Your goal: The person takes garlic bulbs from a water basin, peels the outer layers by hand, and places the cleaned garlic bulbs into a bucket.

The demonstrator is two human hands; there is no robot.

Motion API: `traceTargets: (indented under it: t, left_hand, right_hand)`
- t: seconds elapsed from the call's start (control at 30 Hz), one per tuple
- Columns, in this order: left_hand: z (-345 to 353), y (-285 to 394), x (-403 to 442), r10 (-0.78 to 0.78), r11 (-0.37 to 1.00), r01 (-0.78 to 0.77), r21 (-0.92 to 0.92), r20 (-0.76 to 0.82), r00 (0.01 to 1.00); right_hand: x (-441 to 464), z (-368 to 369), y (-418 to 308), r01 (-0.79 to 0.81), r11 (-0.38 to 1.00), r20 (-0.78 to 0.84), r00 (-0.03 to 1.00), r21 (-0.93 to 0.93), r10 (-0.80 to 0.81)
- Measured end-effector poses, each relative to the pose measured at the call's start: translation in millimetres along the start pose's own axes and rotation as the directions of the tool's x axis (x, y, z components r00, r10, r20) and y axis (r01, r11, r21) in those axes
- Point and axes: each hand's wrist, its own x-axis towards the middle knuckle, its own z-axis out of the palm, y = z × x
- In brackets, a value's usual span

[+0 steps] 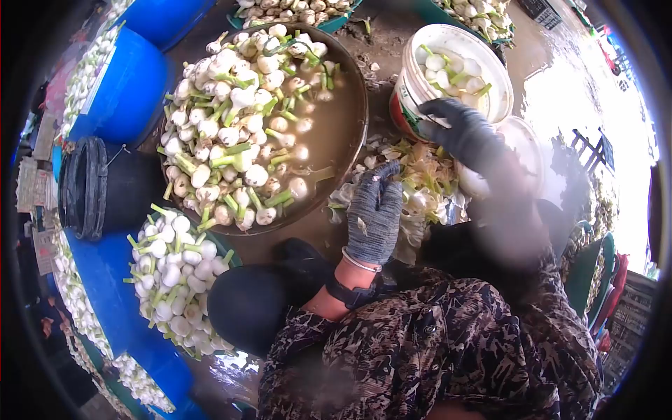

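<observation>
My right hand (pixel 470 133), in a grey glove and partly blurred, reaches to the near rim of a white bucket (pixel 414 77). Its fingers are stretched out and nothing shows in them. Inside the bucket, peeled garlic bulbs (pixel 455 70) with green stems lie in water. My left hand (pixel 374 213), also gloved, is closed above the wet floor, right of a wide basin (pixel 365 105); whatever its fingers may hold is hidden. Unpeeled garlic bulbs (pixel 231 119) are heaped in the basin, some in brown water. Loose garlic skins (pixel 423 175) lie between my hands.
Clean white garlic bulbs (pixel 178 273) fill a tub at the lower left. A black bucket (pixel 119 189) and blue tubs (pixel 129 84) line the left side. A white round container (pixel 514 150) stands under my right forearm. More garlic tubs (pixel 329 24) are at the back.
</observation>
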Motion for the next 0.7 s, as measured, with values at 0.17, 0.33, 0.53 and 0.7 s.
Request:
traceTargets:
  t: [0.17,0.33,0.53,0.7]
  left_hand:
    - [-23.6,10.2,2.6,-0.027,0.957,-0.026,-0.288,-0.179,0.983]
    - [-50.8,26.5,2.1,-0.017,0.979,-0.057,-0.196,-0.356,0.934]
    - [-55.2,34.5,7.1,-0.111,0.930,-0.055,-0.363,-0.418,0.901]
    - [-50.7,17.8,18.1,-0.047,0.999,0.032,-0.036,-0.531,0.846]
  right_hand:
    - [99.7,177.1,4.9,0.080,0.997,0.363,0.928,0.021,-0.082]
    - [153.0,306.9,51.2,0.446,0.847,0.633,0.753,-0.289,-0.180]
    - [118.8,279.7,10.0,-0.246,0.845,0.418,0.908,0.475,0.029]
    - [57.7,154.5,-29.9,0.234,0.967,0.006,0.972,0.104,-0.236]
